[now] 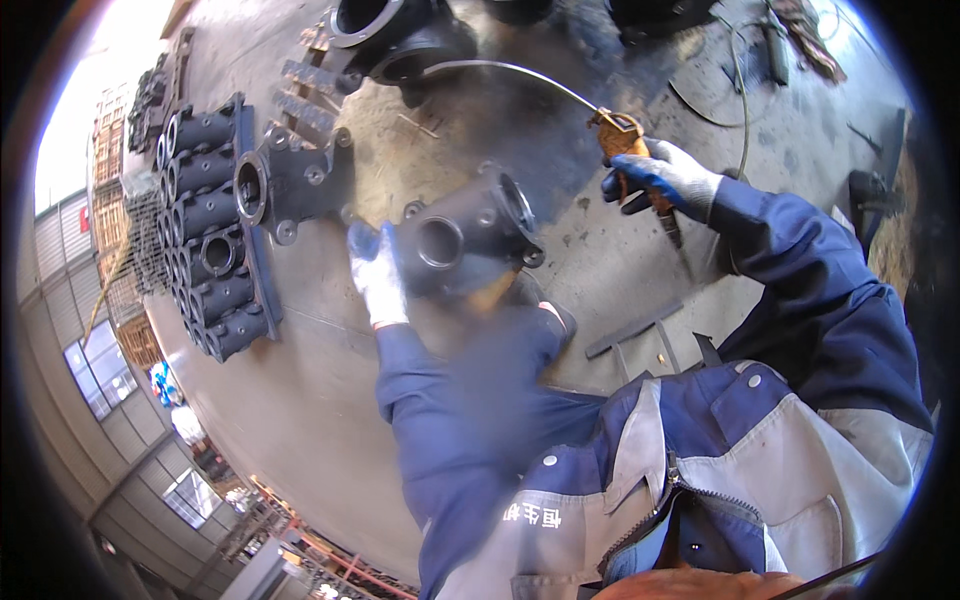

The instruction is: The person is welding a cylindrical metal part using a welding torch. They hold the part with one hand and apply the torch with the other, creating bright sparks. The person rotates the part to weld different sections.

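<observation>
My right hand (667,176), in a white knitted glove with blue-coated fingers, is closed around the brown, wrapped-looking grip of a wand (622,139). From the grip a long, curved metal tube (517,67) runs left, its tip at the mouth of a large black flanged casting (424,56). My gloved left hand (379,281) is raised with thumb and fingers apart, beside the left end of a dark cast housing (465,232) with round bores and bolt lugs. Whether it touches the housing, I cannot tell. Further left stands a second flanged housing (300,176).
Several similar castings (210,202) stand stacked on the left. Behind lies a slatted pallet (304,101). A hose (742,112) loops over the concrete floor at upper right, near a cylindrical object (776,52). A metal bar frame (637,330) lies near my legs.
</observation>
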The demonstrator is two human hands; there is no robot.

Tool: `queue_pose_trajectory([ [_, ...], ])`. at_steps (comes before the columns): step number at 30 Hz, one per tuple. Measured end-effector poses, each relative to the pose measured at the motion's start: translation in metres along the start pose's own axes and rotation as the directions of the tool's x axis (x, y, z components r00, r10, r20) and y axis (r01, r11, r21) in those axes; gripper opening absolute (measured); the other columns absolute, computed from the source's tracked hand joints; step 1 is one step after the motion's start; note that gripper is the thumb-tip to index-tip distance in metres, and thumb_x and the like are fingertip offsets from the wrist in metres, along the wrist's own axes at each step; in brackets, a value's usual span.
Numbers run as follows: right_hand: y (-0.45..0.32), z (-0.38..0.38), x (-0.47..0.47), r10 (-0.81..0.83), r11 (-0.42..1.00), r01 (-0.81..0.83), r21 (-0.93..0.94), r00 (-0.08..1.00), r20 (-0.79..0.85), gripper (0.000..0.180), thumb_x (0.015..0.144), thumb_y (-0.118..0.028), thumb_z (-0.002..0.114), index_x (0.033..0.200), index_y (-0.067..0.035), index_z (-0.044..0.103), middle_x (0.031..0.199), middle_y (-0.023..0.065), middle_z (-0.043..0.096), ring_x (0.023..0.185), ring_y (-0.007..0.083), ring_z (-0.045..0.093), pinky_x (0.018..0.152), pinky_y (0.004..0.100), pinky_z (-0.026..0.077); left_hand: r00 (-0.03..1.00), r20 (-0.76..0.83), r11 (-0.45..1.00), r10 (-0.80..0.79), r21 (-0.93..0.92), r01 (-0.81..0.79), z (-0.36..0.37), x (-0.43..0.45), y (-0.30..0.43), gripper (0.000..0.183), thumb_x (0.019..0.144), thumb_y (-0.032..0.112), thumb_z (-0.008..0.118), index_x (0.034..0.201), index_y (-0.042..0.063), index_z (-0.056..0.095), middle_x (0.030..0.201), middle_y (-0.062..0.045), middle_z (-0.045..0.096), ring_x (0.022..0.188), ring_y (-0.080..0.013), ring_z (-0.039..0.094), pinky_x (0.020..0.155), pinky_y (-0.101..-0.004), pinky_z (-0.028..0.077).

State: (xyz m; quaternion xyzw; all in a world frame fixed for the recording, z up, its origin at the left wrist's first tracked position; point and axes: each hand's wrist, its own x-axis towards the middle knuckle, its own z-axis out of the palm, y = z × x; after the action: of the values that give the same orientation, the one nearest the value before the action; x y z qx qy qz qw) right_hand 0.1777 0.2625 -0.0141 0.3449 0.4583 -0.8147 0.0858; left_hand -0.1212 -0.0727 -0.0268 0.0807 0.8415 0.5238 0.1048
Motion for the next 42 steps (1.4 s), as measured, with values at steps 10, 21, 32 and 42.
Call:
queue_pose_trajectory([
  [10,0.071,-0.094,-0.066,0.123,0.974,-0.126,-0.188,0.992,-0.03,0.046,0.099,-0.044,0.058,0.106,0.002,0.06,0.079,0.0109,0.069,0.067,0.0193,0.069,0.064,0.0326,0.058,1.0,0.011,0.979,0.002,-0.206,0.0,0.045,-0.113,0.138,0.049,0.101,0.026,0.058,0.138,-0.005,0.048,0.126,-0.02,0.063,0.1,-0.0227,0.063,0.082,-0.0347,0.053],
  [21,0.056,-0.079,-0.071,0.29,0.955,-0.291,-0.053,0.957,-0.028,0.049,0.094,-0.049,0.064,0.091,0.0,0.062,0.061,0.005,0.053,0.05,0.0148,0.053,0.047,0.0312,0.046,0.99,0.051,0.977,0.133,-0.174,-0.122,0.104,-0.106,0.167,0.048,0.102,0.032,0.053,0.138,-0.001,0.049,0.127,-0.02,0.06,0.093,-0.0234,0.064,0.078,-0.0291,0.054],
  [32,0.051,-0.068,-0.056,0.325,0.932,-0.332,-0.147,0.943,-0.07,0.055,0.09,-0.05,0.063,0.09,0.005,0.064,0.055,0.0042,0.051,0.042,0.0145,0.052,0.042,0.0293,0.044,0.998,0.003,0.966,-0.059,-0.25,0.058,0.109,-0.081,0.172,0.046,0.103,0.04,0.051,0.127,0.001,0.051,0.126,-0.014,0.06,0.11,-0.0228,0.061,0.08,-0.0401,0.06],
  [42,0.054,-0.069,-0.054,0.333,0.931,-0.335,-0.146,0.942,-0.043,0.06,0.091,-0.054,0.062,0.093,0.006,0.063,0.057,0.0027,0.049,0.043,0.0141,0.054,0.041,0.0283,0.045,0.997,-0.071,0.965,-0.034,-0.261,0.014,0.111,-0.087,0.178,0.053,0.102,0.044,0.051,0.128,-0.001,0.055,0.107,-0.016,0.066,0.071,-0.0113,0.061,0.075,-0.0298,0.055],
])
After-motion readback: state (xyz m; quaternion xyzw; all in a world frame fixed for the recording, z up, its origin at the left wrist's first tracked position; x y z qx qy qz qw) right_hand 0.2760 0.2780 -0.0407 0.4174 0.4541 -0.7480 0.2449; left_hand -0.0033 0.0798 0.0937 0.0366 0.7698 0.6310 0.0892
